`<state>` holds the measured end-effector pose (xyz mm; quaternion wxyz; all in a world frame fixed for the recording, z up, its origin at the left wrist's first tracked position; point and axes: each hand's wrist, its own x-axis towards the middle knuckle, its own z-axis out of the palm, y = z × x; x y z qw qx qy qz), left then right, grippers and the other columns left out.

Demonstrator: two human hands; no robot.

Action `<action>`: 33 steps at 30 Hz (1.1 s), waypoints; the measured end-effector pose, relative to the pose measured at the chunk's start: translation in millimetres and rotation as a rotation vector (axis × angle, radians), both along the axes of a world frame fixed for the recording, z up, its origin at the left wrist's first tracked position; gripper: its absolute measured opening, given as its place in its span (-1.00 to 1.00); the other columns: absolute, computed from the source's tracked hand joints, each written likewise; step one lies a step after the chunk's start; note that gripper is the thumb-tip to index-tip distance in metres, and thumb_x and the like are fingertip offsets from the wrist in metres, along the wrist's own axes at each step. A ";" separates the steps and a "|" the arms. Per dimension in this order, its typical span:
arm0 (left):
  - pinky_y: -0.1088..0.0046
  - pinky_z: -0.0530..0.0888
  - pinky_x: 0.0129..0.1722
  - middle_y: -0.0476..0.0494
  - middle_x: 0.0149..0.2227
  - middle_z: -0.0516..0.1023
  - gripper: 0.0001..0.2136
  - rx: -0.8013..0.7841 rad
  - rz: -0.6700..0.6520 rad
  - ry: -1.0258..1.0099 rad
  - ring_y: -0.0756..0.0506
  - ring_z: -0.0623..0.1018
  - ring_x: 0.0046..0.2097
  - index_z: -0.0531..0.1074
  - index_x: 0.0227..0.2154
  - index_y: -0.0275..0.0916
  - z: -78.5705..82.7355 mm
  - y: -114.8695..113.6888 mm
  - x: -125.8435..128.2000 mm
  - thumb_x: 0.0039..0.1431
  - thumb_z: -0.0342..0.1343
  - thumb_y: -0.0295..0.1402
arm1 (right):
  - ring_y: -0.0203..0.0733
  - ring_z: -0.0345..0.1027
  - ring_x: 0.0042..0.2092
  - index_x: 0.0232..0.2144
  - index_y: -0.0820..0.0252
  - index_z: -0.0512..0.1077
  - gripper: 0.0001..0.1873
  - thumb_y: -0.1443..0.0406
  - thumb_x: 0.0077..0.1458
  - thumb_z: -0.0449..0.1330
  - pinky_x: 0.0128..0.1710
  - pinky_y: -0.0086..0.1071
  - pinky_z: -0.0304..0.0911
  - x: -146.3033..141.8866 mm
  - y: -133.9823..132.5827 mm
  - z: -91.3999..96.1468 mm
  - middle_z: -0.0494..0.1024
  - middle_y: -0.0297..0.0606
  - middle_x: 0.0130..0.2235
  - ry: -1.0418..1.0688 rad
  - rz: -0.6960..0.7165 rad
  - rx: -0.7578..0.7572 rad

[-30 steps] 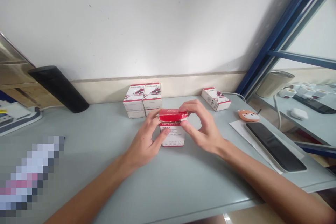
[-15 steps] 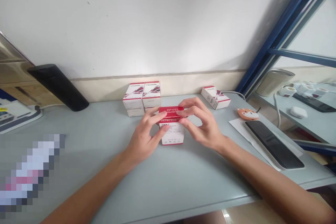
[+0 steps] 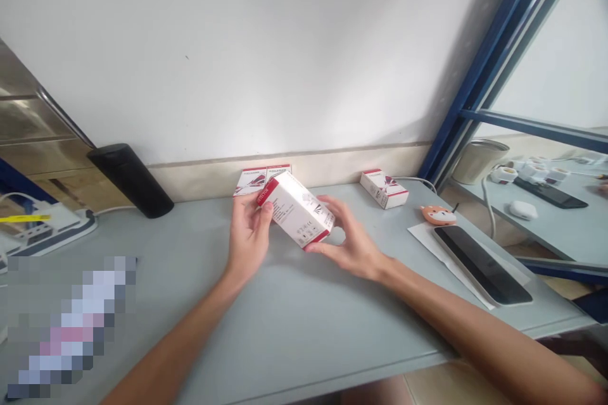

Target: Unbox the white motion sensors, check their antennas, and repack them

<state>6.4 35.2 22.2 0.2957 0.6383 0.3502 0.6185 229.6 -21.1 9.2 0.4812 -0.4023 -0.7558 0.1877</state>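
- Head view: the left hand (image 3: 249, 234) clasps the upper red end of the white-and-red box (image 3: 297, 209), thumb pressed on its face
- The right hand (image 3: 349, 243) pinches the lower end, fingers partly spread
- The box is tilted and held above the table (image 3: 304, 323), towards the middle of its back edge
- A box stack (image 3: 260, 177) sits at the back edge; a phone (image 3: 482, 264) lies near the right edge

Probably workshop: blue steel racking (image 3: 479, 69), grey bench (image 3: 294, 316), boxed stock (image 3: 384, 188).

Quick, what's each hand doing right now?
Left hand: gripping the white-and-red box at its red end.
Right hand: gripping the same box at its other end.
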 end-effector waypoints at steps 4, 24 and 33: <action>0.16 0.51 0.18 -0.25 0.19 0.51 -0.69 0.105 0.375 0.175 -0.21 0.54 0.16 0.45 0.12 -0.11 1.8 15.1 -21.5 0.42 0.12 -0.14 | 0.01 0.54 -0.03 0.29 -0.03 0.28 -0.32 -0.01 0.23 0.37 -0.05 -0.13 0.45 -13.9 5.5 30.0 0.61 -0.12 0.14 -0.184 -0.283 0.328; 0.03 0.32 0.40 -0.22 0.32 0.49 -0.47 -0.263 0.226 0.022 -0.28 0.45 0.36 0.34 0.36 -0.04 -31.1 55.2 -50.9 0.49 -0.10 0.05 | 0.07 0.29 0.13 0.17 0.19 0.42 -0.66 0.41 0.45 0.00 -0.03 -0.15 0.29 -138.6 109.0 59.1 0.53 -0.06 0.02 -0.779 -0.323 0.412; 0.05 0.32 0.39 -0.29 0.31 0.51 -0.49 -0.252 0.232 0.111 -0.32 0.44 0.38 0.42 0.30 -0.14 -21.8 52.1 -52.4 0.49 -0.08 0.01 | 0.04 0.29 0.11 0.19 0.12 0.40 -0.65 0.35 0.47 -0.01 -0.04 -0.17 0.33 -137.2 108.1 52.5 0.53 -0.07 0.05 -0.748 -0.368 0.437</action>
